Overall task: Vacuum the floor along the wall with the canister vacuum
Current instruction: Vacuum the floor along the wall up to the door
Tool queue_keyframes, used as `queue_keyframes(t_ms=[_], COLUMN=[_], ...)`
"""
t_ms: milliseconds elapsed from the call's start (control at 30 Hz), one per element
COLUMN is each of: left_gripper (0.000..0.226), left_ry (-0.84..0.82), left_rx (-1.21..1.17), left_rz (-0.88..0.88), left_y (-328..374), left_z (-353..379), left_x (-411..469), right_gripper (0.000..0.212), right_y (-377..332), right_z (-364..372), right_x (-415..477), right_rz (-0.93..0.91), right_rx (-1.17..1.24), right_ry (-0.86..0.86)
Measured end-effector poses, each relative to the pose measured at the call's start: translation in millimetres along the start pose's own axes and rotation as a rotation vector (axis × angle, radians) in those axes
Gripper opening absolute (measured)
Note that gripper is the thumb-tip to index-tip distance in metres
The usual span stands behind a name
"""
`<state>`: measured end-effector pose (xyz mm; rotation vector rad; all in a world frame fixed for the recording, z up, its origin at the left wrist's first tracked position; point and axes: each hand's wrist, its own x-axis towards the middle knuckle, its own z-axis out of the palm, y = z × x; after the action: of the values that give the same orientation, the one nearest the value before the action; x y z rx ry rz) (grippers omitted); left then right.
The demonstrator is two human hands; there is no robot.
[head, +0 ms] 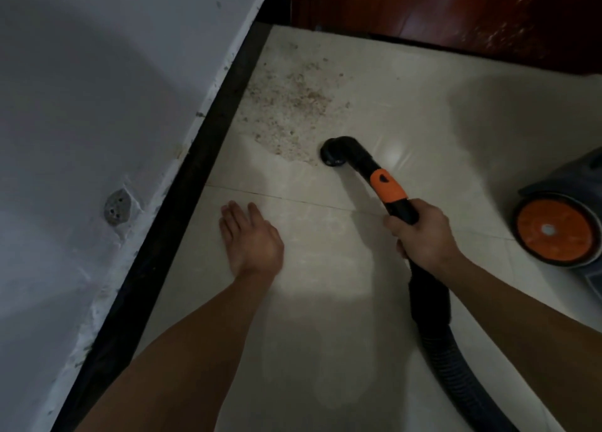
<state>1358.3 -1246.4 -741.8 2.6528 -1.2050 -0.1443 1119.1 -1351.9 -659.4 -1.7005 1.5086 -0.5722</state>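
My right hand (423,236) grips the black vacuum handle (387,187), which has an orange slider. Its curved black nozzle (335,153) points down onto the cream tiled floor (325,301), at the near right edge of a patch of brown grit (290,102). The grit spreads from the nozzle up toward the black baseboard (202,161) under the white wall (81,106). A ribbed black hose (439,343) runs back from my hand toward the lower right. My left hand (250,239) hovers flat and open over the tiles, fingers straight, left of the nozzle.
The grey canister vacuum body (560,223) with an orange wheel sits on the floor at the right edge. A dark red wooden door (456,11) closes off the far end. A chipped spot (115,207) marks the wall low down.
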Motion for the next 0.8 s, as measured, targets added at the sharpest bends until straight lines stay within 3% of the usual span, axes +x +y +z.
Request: queue_keyframes(t_ms=[100, 333, 500, 667, 800], left_gripper=[0.055, 0.052, 0.051, 0.051, 0.051], left_ry=[0.001, 0.038, 0.045, 0.059, 0.065], left_rx=[0.005, -0.030, -0.011, -0.023, -0.029], left_rz=[-0.002, -0.001, 0.000, -0.004, -0.008], left_y=[0, 0, -1, -1, -2], left_z=[0, 0, 1, 2, 4], left_x=[0, 0, 0, 0, 0], right_gripper=[0.015, 0.025, 0.036, 0.038, 0.042], right_y=[3, -8, 7, 7, -4], right_z=[14, 3, 12, 2, 15], right_x=[-12, 4, -27, -4, -8], right_rz=[-0.064, -0.026, -0.139, -0.109, -0.123], right_rx=[-0.016, -0.173, -0.093, -0.182, -0.194], right_ry=[-0.097, 0.028, -0.186, 0.017, -0.026])
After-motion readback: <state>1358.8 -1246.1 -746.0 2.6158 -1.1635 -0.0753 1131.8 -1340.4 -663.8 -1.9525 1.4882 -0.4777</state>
